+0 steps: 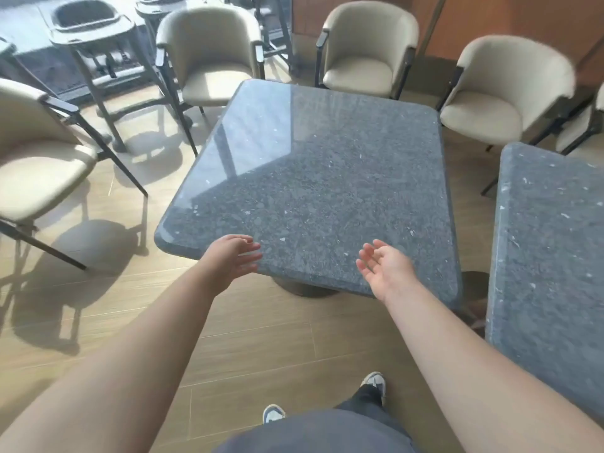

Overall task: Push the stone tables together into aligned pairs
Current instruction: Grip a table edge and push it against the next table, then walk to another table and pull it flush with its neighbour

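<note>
A square dark grey speckled stone table (313,178) stands in front of me on a round pedestal base. A second stone table (549,256) of the same kind stands to its right, with a floor gap between their edges; the two tops sit at an angle to each other. My left hand (233,255) hovers at the near left edge of the middle table, fingers straight and slightly blurred. My right hand (384,266) hangs over the near edge further right, palm turned up, fingers relaxed. Neither hand holds anything.
Beige tub chairs ring the table: one at far left (39,152), two behind (209,53) (366,47), one at back right (503,89). A dark high chair (91,37) stands at the back left. Wooden floor (261,338) lies between me and the table.
</note>
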The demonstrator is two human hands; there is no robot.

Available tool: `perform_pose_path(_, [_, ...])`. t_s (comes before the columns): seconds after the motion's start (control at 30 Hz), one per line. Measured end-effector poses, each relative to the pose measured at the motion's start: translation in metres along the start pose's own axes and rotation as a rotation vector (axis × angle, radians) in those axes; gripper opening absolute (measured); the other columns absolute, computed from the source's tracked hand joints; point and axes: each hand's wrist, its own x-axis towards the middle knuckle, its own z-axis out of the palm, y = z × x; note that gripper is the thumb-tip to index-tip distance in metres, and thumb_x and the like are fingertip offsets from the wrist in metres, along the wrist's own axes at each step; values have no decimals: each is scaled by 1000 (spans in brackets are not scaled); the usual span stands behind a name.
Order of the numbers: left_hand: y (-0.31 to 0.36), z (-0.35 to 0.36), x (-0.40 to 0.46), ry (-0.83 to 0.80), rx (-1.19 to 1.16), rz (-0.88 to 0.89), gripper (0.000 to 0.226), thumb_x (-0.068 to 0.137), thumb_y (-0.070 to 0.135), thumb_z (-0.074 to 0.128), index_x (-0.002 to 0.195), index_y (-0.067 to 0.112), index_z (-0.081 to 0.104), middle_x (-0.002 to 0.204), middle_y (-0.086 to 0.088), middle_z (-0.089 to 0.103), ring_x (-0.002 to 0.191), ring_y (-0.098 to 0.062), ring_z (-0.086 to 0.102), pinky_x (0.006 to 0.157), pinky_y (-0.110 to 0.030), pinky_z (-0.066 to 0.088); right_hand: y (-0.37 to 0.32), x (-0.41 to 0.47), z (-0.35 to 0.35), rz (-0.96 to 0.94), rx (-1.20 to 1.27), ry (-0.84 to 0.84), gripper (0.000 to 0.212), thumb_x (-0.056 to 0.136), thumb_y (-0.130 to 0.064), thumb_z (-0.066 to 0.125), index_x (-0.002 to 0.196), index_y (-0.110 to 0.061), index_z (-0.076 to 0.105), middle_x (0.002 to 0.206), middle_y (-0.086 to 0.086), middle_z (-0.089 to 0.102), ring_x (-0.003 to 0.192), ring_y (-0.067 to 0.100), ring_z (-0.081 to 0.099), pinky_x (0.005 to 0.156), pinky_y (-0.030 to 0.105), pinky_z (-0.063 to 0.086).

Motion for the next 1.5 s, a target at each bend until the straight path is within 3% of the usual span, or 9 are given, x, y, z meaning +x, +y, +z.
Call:
perform_pose_path(0.23, [120, -109, -41, 162, 44, 294, 22, 99, 0, 38, 107, 8, 57, 109, -16, 66, 98, -31, 68, 95, -48, 54, -28, -63, 152, -202, -49, -279, 32, 93, 5, 32, 102, -14, 57, 85, 5, 63, 77, 18, 62, 72, 33, 53])
perform_pose_path(0.37, [176, -151, -51, 234, -38, 440, 27, 99, -2, 36, 119, 4, 54, 106, -14, 65, 94, -28, 67, 85, -44, 56, -34, -87, 230, -279, -72, -384, 32, 94, 5, 33, 105, -13, 57, 86, 6, 63, 79, 19, 62, 72, 33, 53])
perform_pose_path(0.57, [249, -202, -44, 266, -138, 619, 24, 101, -1, 37, 117, 4, 54, 104, -14, 66, 94, -28, 69, 77, -39, 57, -38, -108, 338, -439, -96, -565, 28, 97, 0, 37, 104, -13, 61, 94, 9, 65, 91, 22, 64, 88, 38, 56])
perform_pose_path(0.87, [362, -315, -7, 380, -149, 805, 22, 102, 3, 39, 116, 5, 56, 105, -14, 68, 95, -27, 68, 76, -34, 57, -22, -123, 534, -529, -54, -771, 29, 95, 1, 39, 111, -11, 60, 91, 9, 64, 89, 24, 62, 88, 41, 54])
perform_pose_path(1.07, [406, -406, 34, 410, -197, 874, 22, 101, 6, 40, 114, 9, 57, 105, -11, 68, 97, -24, 70, 87, -40, 58, 21, -135, 648, -578, -168, -816, 28, 96, 0, 40, 111, -11, 60, 90, 5, 66, 86, 20, 63, 83, 36, 55])
perform_pose_path(1.2, [434, -464, 76, 398, -214, 893, 22, 100, 5, 40, 112, 10, 58, 102, -9, 70, 94, -22, 70, 85, -40, 57, 53, -130, 720, -626, -194, -807, 30, 95, 1, 39, 115, -9, 60, 90, 6, 66, 86, 19, 62, 85, 37, 56])
perform_pose_path(1.37, [491, -537, 132, 319, -211, 918, 23, 101, 4, 39, 111, 11, 58, 100, -6, 71, 91, -18, 71, 82, -35, 57, 78, -127, 811, -727, -144, -759, 30, 95, 2, 40, 112, -10, 62, 91, 7, 67, 84, 18, 65, 81, 32, 57])
perform_pose_path(1.5, [548, -568, 173, 207, -184, 930, 24, 101, 2, 38, 118, 5, 56, 106, -10, 69, 94, -21, 70, 84, -36, 58, 79, -123, 864, -801, -128, -673, 28, 96, 0, 41, 108, -12, 63, 93, 8, 66, 88, 19, 65, 85, 37, 57])
